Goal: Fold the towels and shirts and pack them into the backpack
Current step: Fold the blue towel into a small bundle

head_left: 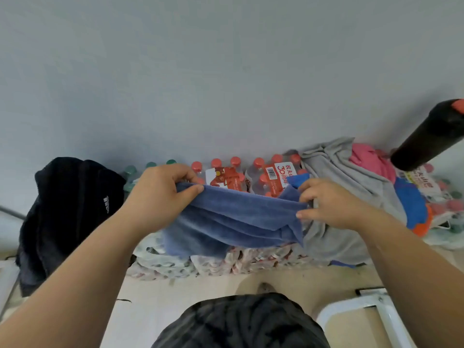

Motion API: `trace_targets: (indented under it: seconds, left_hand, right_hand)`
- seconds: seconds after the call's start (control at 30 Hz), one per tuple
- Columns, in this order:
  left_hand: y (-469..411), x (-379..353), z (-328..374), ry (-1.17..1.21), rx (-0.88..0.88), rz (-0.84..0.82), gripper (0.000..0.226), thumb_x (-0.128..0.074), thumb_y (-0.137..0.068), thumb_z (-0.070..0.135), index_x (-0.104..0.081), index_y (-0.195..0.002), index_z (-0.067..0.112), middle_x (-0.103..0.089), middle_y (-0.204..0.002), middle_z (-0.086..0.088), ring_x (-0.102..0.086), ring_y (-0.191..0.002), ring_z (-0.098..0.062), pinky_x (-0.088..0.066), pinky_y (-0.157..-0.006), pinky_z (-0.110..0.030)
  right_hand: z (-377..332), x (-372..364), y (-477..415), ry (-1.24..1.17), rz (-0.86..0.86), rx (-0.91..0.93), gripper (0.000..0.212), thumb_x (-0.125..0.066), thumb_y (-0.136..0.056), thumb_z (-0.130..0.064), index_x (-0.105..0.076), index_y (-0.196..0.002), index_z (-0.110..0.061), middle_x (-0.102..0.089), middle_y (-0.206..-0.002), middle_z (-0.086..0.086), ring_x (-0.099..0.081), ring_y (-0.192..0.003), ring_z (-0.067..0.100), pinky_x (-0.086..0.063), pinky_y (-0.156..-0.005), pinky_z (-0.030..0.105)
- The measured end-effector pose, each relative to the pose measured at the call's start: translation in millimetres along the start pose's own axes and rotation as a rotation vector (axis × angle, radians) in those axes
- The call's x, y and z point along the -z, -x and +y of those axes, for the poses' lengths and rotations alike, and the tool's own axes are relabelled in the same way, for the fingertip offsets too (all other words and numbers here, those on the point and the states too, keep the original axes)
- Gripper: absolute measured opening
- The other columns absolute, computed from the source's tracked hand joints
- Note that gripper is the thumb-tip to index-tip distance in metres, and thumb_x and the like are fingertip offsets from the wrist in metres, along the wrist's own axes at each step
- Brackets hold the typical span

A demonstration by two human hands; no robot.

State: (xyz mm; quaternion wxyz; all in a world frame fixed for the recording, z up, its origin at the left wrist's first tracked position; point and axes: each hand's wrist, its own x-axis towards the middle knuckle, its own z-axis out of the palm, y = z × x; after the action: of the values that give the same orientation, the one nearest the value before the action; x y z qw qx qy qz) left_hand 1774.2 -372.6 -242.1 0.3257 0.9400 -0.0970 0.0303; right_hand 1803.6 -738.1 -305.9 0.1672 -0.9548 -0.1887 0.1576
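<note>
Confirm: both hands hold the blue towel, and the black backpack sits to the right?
No. The head view shows the black backpack on the left, not the right. The left hand and right hand do hold the blue towel.

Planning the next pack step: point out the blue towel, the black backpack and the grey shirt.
blue towel (226,217), head view, middle of the cloth
black backpack (67,209), head view, front panel
grey shirt (356,177), head view, crumpled body

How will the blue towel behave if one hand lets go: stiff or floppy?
The blue towel is probably floppy: it sags in soft folds between the left hand and the right hand, which pinch its top edge. It seems light, since a pinch at each end holds it up.
</note>
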Motion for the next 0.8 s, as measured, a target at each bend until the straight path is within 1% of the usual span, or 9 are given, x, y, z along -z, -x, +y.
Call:
trace_targets:
  seconds: [0.1,0.23,0.3,0.37,0.43,0.5,0.63,0.73,0.8]
  left_hand:
    - [12.5,6.2,-31.9,-0.03,0.049,-0.01,0.02,-0.074,-0.086,0.022,-0.063,-0.071,0.03,-0.057,-0.059,0.019,-0.054,-0.067,0.005,-0.034,-0.057,-0.01]
    - [21.1,7.9,-64.0,-0.043,0.126,-0.163,0.022,-0.072,-0.09,0.025,-0.062,-0.069,0.027,-0.058,-0.062,0.01,-0.053,-0.061,-0.005,-0.035,-0.056,-0.019]
    - [23.8,10.7,-76.8,-0.046,0.145,-0.399,0.021,-0.07,-0.091,0.028,-0.067,-0.072,0.02,-0.061,-0.064,0.006,-0.052,-0.058,-0.012,-0.037,-0.055,-0.021]
    - [26.9,16.4,-85.5,0.024,0.148,-0.681,0.029,-0.067,-0.094,0.03,-0.064,-0.069,0.016,-0.052,-0.058,0.006,-0.041,-0.052,-0.01,-0.034,-0.056,-0.024]
    - [28.2,22.4,-89.9,0.158,0.12,-0.865,0.035,-0.065,-0.096,0.033,-0.059,-0.066,0.016,-0.044,-0.058,0.004,-0.036,-0.055,-0.011,-0.031,-0.059,-0.028]
    - [25.4,27.8,-90.6,0.315,0.081,-0.927,0.036,-0.066,-0.092,0.037,-0.059,-0.07,0.009,-0.04,-0.063,-0.006,-0.034,-0.06,-0.019,-0.029,-0.06,-0.029]
    - [9.2,37.0,-77.9,0.443,0.108,-0.774,0.023,-0.066,-0.083,0.035,-0.067,-0.069,0.017,-0.049,-0.065,0.002,-0.041,-0.064,-0.011,-0.033,-0.062,-0.023]
    - [-14.8,29.6,-69.1,0.515,0.201,-0.473,0.025,-0.069,-0.093,0.024,-0.065,-0.071,0.014,-0.053,-0.063,0.005,-0.044,-0.06,-0.008,-0.035,-0.056,-0.018]
    - [-36.8,13.5,-68.3,0.408,0.212,-0.276,0.025,-0.065,-0.096,0.022,-0.064,-0.073,0.011,-0.055,-0.061,0.003,-0.044,-0.057,-0.009,-0.035,-0.055,-0.023]
  right_hand:
    - [-3.2,-10.2,12.4,0.061,0.109,-0.065,0.01,-0.083,-0.08,-0.027,-0.079,-0.084,-0.019,-0.065,-0.116,0.0,-0.06,-0.108,0.019,-0.047,-0.094,0.036]
    - [-19.8,-17.1,29.6,0.052,0.147,-0.144,0.004,-0.077,-0.086,-0.022,-0.076,-0.083,-0.021,-0.062,-0.117,-0.007,-0.059,-0.106,0.014,-0.042,-0.089,0.028]
    - [-36.0,-9.9,40.7,0.041,0.022,-0.21,0.008,-0.073,-0.089,-0.026,-0.072,-0.082,-0.023,-0.065,-0.103,-0.01,-0.06,-0.094,0.01,-0.039,-0.075,0.02]
    - [-54.1,6.4,52.4,0.078,-0.228,-0.246,0.018,-0.07,-0.092,-0.029,-0.067,-0.074,-0.032,-0.063,-0.081,-0.008,-0.056,-0.074,0.004,-0.039,-0.064,0.018]
    - [-68.8,27.4,61.4,0.06,-0.399,-0.285,0.026,-0.068,-0.093,-0.03,-0.065,-0.068,-0.038,-0.063,-0.074,-0.009,-0.056,-0.068,0.002,-0.041,-0.065,0.02]
    - [-76.0,49.7,67.1,-0.026,-0.42,-0.298,0.025,-0.067,-0.094,-0.03,-0.069,-0.073,-0.043,-0.066,-0.077,-0.013,-0.06,-0.074,0.002,-0.045,-0.071,0.023]
    - [-65.9,78.2,64.0,-0.361,-0.175,-0.241,0.019,-0.062,-0.098,-0.018,-0.074,-0.091,-0.029,-0.071,-0.088,0.004,-0.064,-0.085,0.018,-0.052,-0.083,0.04]
    - [-41.5,79.2,40.5,-0.66,0.13,-0.292,0.021,-0.055,-0.1,-0.007,-0.075,-0.1,-0.015,-0.075,-0.098,0.011,-0.067,-0.092,0.018,-0.056,-0.083,0.03]
    - [-24.1,71.1,15.1,-0.829,0.28,-0.343,0.02,-0.054,-0.1,-0.005,-0.073,-0.101,-0.012,-0.075,-0.094,0.009,-0.067,-0.089,0.018,-0.056,-0.078,0.028]
